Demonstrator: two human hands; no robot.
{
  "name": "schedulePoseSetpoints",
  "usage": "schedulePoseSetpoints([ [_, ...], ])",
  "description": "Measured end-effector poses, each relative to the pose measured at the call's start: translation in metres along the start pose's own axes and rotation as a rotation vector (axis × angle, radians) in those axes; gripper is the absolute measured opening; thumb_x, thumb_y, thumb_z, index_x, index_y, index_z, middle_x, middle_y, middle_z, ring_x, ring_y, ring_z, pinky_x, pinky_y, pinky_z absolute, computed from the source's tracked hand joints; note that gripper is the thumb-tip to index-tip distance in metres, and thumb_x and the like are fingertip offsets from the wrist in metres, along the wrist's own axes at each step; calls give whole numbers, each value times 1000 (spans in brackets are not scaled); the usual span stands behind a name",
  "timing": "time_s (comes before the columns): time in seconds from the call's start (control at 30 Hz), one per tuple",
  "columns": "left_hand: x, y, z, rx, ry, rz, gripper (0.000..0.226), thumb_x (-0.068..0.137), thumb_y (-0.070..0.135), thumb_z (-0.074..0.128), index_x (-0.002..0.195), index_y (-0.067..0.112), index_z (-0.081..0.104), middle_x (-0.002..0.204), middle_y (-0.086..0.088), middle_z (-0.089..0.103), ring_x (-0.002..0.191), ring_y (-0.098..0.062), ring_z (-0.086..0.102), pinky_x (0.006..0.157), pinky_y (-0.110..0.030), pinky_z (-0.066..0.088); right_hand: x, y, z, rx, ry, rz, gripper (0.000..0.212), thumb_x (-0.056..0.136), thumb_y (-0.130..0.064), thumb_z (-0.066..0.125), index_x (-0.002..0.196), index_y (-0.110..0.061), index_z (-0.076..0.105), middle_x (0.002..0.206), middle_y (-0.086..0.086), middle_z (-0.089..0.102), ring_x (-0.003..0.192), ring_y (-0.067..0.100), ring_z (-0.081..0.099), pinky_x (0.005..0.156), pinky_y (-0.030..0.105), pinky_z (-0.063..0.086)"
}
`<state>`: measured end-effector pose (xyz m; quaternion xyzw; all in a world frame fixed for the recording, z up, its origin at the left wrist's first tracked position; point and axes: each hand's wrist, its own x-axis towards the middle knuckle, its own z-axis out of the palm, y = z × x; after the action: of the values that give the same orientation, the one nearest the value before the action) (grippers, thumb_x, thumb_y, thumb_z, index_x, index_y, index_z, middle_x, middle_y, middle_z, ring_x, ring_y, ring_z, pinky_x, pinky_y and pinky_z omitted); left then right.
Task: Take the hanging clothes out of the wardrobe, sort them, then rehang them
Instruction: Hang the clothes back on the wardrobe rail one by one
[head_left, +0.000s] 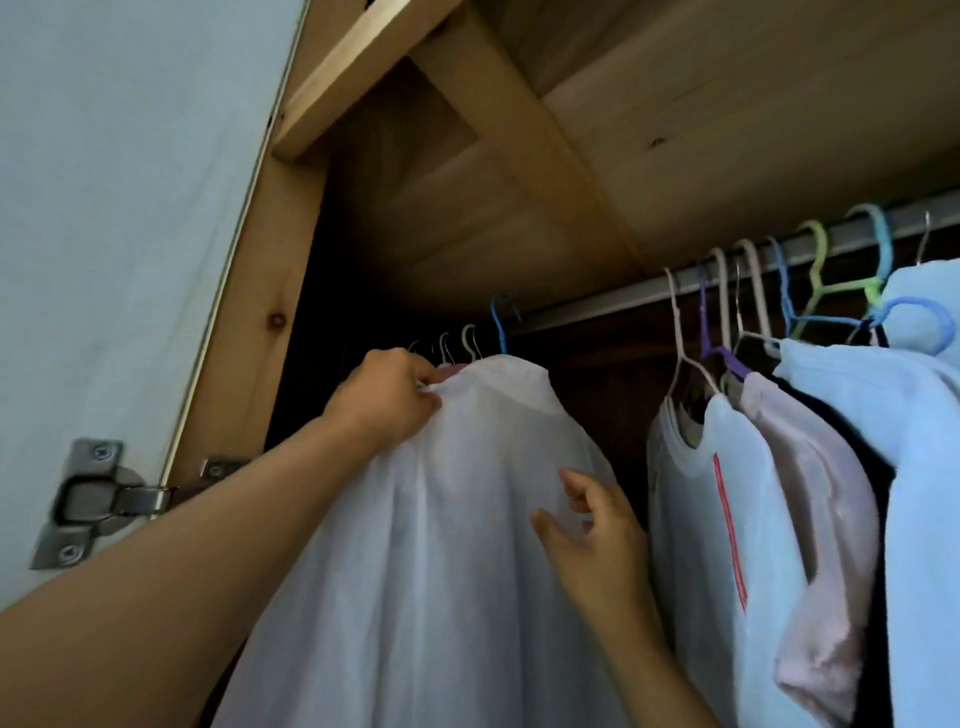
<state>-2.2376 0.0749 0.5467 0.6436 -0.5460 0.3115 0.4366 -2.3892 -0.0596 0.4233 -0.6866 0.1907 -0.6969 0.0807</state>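
The left hand (387, 400) pinched the white garment (467, 519) near its hanger, probably to unhook it (right hand (592, 525), loosely spread, steadied the cloth) from the rail (597, 299).

Brightness: dim, cool daylight from behind the viewer.
Shadows: the wardrobe's back left corner is near black.
Blur: soft throughout; the silver metal door hinge (98, 499) is smeared.
Distortion: wide-angle bending tilts the pale wooden wardrobe frame (244, 332) at the edges.

No legible text, labels, brands or numbers anywhere in view.
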Motion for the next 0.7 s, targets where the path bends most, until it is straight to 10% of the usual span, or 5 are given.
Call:
schedulePoseSetpoints([
  [0.7,46,-18,38,141,-59,5,27,85,14,58,108,18,71,119,-2,64,102,-23,61,86,-29,49,4,32,17,-43,-29,-15,44,80,-20,73,120,-24,58,115,-8,53,109,11,50,92,26,44],
])
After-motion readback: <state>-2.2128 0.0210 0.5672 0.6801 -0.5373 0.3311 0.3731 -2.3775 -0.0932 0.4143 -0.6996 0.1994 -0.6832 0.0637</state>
